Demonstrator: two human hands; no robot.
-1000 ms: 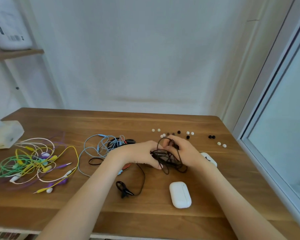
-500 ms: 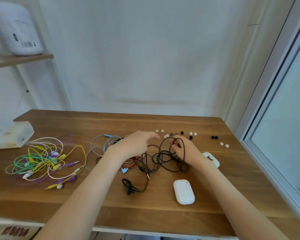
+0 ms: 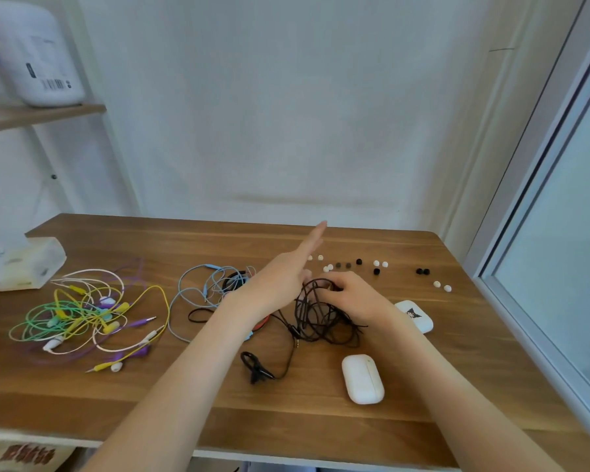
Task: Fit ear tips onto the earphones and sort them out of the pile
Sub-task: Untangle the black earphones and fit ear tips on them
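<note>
Left hand (image 3: 280, 281): fingers straight, reaching toward ear tips (image 3: 349, 264), frame centre.
Right hand (image 3: 355, 296): grips black earphone cable (image 3: 315, 321).

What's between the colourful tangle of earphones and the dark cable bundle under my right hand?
Head view: a looped pale-blue earphone cable and your left forearm crossing there.

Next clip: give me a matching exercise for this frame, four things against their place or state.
Things:
1 left hand
2 right hand
3 plain white earbud case
4 multicoloured earphone tangle

Place or state:
A grips the black earphone cable
B on the left side of the table
C fingers straight, stretched toward the loose ear tips
D nearest the table's front edge

Pairs: 1-C; 2-A; 3-D; 4-B
</note>
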